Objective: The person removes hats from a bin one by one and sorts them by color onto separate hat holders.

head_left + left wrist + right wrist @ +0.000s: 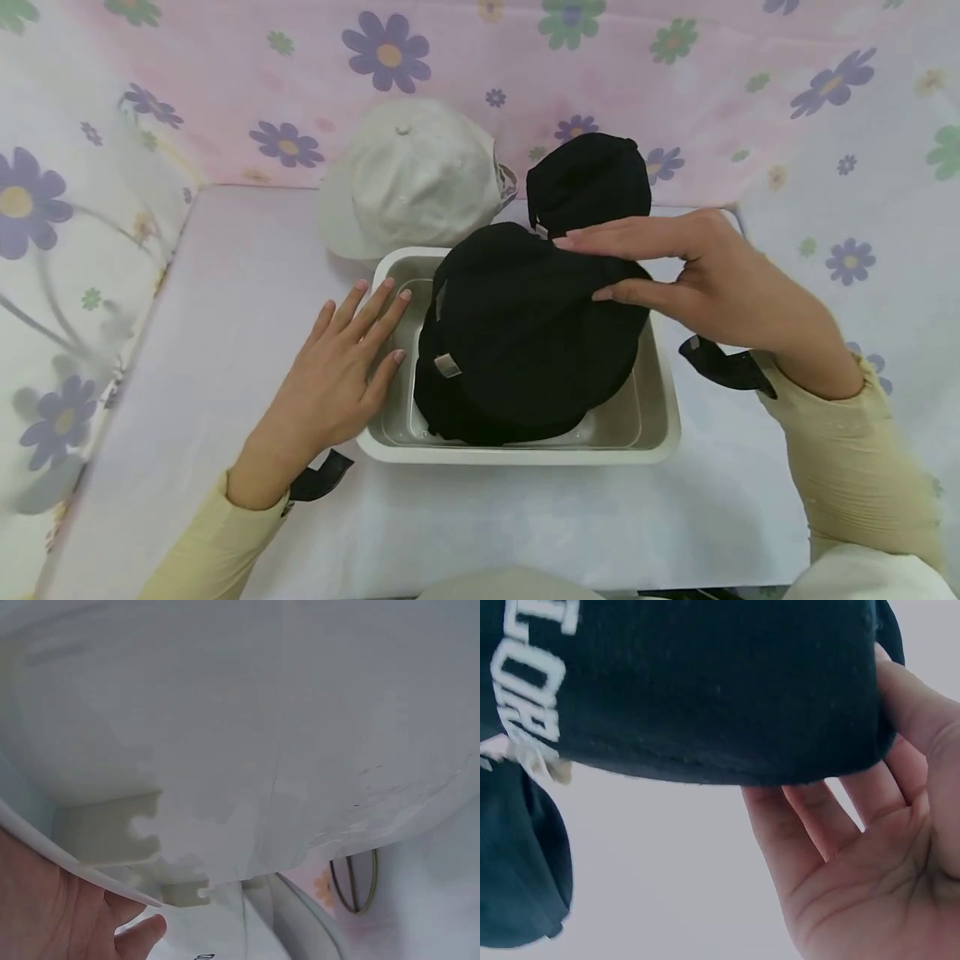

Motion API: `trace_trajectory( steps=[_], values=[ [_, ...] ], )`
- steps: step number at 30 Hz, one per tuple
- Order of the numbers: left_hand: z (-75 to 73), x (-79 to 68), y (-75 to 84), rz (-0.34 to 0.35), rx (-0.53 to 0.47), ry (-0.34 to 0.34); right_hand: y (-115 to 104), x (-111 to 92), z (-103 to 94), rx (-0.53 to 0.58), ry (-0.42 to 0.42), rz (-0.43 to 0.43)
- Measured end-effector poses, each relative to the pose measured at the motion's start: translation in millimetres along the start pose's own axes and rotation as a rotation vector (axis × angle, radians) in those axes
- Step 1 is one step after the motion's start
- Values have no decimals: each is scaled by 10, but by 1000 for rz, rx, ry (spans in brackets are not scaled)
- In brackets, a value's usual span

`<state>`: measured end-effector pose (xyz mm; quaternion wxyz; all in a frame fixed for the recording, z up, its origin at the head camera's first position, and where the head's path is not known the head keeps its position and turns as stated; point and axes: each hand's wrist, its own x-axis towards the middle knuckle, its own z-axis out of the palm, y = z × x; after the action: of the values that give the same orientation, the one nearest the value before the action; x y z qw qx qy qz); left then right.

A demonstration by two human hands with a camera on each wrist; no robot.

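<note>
In the head view, a black cap (525, 333) with a small pale tag lies in a cream rectangular tray (517, 456), with more black fabric beneath it. My right hand (720, 275) pinches the cap's far right part between thumb and fingers. The right wrist view shows the thumb on one side of the black cap (727, 697) and fingers on the other, with white letters printed on the cloth. At the tray's left rim my left hand (333, 371) rests with fingers spread and straight. Its thumb shows low in the left wrist view beside a large pale surface.
Behind the tray stand an off-white cap (420, 175) on the left and a smaller black cap (588, 183) on the right. All of it sits on a white-covered table (247, 275), enclosed by flower-patterned cloth (450, 50) at the back and sides.
</note>
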<state>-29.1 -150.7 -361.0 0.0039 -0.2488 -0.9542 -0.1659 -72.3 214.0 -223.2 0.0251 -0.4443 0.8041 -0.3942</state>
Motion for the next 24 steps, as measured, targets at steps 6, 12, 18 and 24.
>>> trace_trajectory(
  steps=[6,12,18,24],
  values=[
    [5,7,-16,13,14,10,79,-47,-398,-64,87,-69],
    [-2,-1,-29,13,12,0,145,-4,-771,-387,172,28],
    [2,-8,-32,19,9,-11,233,-2,-1015,-491,296,113],
    [-1,-20,-40,18,15,-10,421,81,-1099,-416,360,192]
  ],
)
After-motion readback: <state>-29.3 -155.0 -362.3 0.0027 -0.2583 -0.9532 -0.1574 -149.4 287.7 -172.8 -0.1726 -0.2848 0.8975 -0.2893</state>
